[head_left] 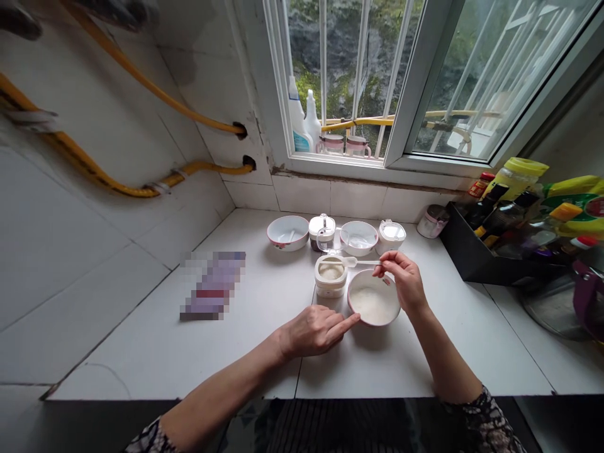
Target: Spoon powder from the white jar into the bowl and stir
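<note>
My right hand (401, 277) pinches the handle of a small white spoon (350, 262), whose bowl end is over the open lidded jar. That jar (330, 290) is white and squat and holds a pale grainy substance. Just right of it stands a white bowl (374, 322) with a red rim mark and a whitish content (372, 305), partly behind my right hand. My left hand (314, 330) reaches to this bowl; its index finger is stretched out at the bowl's lower left side, and the other fingers are curled with nothing seen in them.
Behind stand two more bowls (288, 245) and two lidded jars (391, 236), one with its clear lid raised. A blurred purple item (213, 286) lies left. At right are a black box (476, 261) of bottles, a small tin (433, 221) and a glass-lidded pot (557, 311).
</note>
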A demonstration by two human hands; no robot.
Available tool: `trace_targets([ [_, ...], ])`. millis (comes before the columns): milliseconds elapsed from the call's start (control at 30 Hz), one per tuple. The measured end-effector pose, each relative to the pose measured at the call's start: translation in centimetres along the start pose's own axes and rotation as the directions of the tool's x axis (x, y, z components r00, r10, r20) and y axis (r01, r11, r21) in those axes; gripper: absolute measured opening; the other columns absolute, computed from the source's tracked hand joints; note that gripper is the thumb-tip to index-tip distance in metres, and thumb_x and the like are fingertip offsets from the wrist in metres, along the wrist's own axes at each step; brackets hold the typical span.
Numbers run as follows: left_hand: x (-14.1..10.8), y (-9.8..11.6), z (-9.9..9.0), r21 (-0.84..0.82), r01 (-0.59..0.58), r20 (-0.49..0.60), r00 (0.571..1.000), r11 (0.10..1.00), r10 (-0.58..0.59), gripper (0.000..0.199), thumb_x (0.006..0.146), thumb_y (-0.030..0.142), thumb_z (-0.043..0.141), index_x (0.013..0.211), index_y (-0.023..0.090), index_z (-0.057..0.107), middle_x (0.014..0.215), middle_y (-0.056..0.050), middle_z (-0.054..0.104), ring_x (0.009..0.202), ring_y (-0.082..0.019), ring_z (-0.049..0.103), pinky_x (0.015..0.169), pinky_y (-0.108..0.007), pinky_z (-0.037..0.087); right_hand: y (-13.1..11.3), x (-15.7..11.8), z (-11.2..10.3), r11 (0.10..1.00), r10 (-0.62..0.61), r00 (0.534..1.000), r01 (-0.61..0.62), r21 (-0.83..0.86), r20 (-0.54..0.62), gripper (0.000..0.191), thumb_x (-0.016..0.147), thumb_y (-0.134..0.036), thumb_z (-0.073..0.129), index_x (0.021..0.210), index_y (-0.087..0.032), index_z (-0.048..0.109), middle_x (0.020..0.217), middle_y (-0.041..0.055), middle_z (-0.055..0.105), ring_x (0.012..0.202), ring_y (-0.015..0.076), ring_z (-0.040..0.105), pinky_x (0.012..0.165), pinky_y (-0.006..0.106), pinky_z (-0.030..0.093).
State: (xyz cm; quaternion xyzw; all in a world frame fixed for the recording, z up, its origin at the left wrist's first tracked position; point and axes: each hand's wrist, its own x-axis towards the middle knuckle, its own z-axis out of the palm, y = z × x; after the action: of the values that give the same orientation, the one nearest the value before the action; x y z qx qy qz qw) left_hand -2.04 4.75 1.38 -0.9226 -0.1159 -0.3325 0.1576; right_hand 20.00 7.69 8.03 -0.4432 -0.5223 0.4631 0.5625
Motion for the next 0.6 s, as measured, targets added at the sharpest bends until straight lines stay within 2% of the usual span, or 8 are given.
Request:
trace_targets([
  [67,0.0,0.0,0.0,0.002,-0.002,0.004,1.000,1.000,0.002,0.041,0.089,0.003,0.043,0.129,0.002,0.047,0.063,0.001,0.060,0.048,-0.012,0.055,0.042,-0.025,0.048,0.0,-0.7,1.1,0.975,-0.161,0.986,0.165,-0.147,0.043,0.008,0.083,-0.029,0.057,0.084,-0.021,0.059,0.067,0.0019,0.069,0.067,0.0186,0.061,0.070,0.035,0.048],
  [133,0.0,0.0,0.0,0.002,-0.006,0.000,1.000,1.000,0.006,0.039,0.089,0.002,0.042,0.128,0.002,0.047,0.062,0.001,0.059,0.047,-0.013,0.054,0.041,-0.025,0.047,0.0,-1.3,1.8,0.862,-0.336,0.929,0.371,-0.345,0.158,0.007,0.088,-0.025,0.055,0.085,-0.022,0.060,0.072,0.0026,0.071,0.072,0.0192,0.062,0.085,0.041,0.045],
  [200,0.1,0.0,0.0,0.004,-0.007,-0.007,1.000,1.000,0.007,0.038,0.090,0.002,0.040,0.126,0.002,0.048,0.061,0.002,0.059,0.046,-0.013,0.053,0.040,-0.026,0.046,0.2,-1.7,2.0,0.744,-0.425,0.867,0.499,-0.445,0.261,0.010,0.089,-0.021,0.053,0.083,-0.023,0.060,0.074,0.0019,0.072,0.070,0.0182,0.061,0.095,0.045,0.040],
  [233,0.1,0.0,0.0,0.006,-0.007,-0.008,1.000,1.000,0.007,0.037,0.090,0.001,0.040,0.126,0.002,0.049,0.061,0.002,0.059,0.046,-0.013,0.053,0.040,-0.026,0.046,0.2,-1.7,2.0,0.732,-0.431,0.861,0.509,-0.453,0.271,0.010,0.089,-0.021,0.053,0.083,-0.023,0.060,0.074,0.0017,0.072,0.069,0.0179,0.061,0.096,0.046,0.039],
  [300,0.2,0.0,0.0,0.008,-0.009,-0.009,1.000,1.000,0.009,0.037,0.090,0.001,0.039,0.126,0.002,0.049,0.060,0.002,0.058,0.046,-0.013,0.052,0.040,-0.025,0.045,0.3,-1.6,1.6,0.825,-0.366,0.909,0.416,-0.383,0.201,0.008,0.089,-0.024,0.053,0.085,-0.022,0.060,0.075,0.0025,0.072,0.070,0.0184,0.063,0.089,0.043,0.044],
  [400,0.2,0.0,-0.1,0.005,-0.007,-0.010,1.000,1.000,0.008,0.037,0.090,0.001,0.040,0.126,0.002,0.049,0.060,0.002,0.059,0.046,-0.012,0.052,0.040,-0.025,0.045,0.3,-0.9,0.7,0.983,-0.120,0.992,0.126,-0.131,0.048,0.010,0.083,-0.030,0.057,0.084,-0.021,0.059,0.069,0.0030,0.071,0.068,0.0188,0.063,0.069,0.034,0.047],
  [500,0.2,0.0,-0.1,-0.001,-0.003,-0.006,1.000,1.000,0.003,0.036,0.090,0.002,0.041,0.125,0.002,0.049,0.061,0.002,0.059,0.045,-0.012,0.052,0.039,-0.025,0.044,0.2,-0.1,-0.6,0.996,0.071,0.997,-0.071,0.052,-0.011,0.010,0.072,-0.029,0.060,0.076,-0.019,0.059,0.058,0.0021,0.067,0.057,0.0166,0.057,0.058,0.029,0.042],
  [600,0.2,0.0,-0.2,0.000,0.000,-0.006,1.000,1.000,0.000,0.036,0.091,0.003,0.041,0.126,0.003,0.049,0.062,0.001,0.060,0.046,-0.012,0.052,0.040,-0.025,0.044,0.1,0.5,-1.8,0.990,0.130,0.992,-0.129,0.050,-0.010,0.008,0.065,-0.026,0.059,0.069,-0.019,0.060,0.050,0.0015,0.064,0.051,0.0151,0.052,0.056,0.029,0.041],
])
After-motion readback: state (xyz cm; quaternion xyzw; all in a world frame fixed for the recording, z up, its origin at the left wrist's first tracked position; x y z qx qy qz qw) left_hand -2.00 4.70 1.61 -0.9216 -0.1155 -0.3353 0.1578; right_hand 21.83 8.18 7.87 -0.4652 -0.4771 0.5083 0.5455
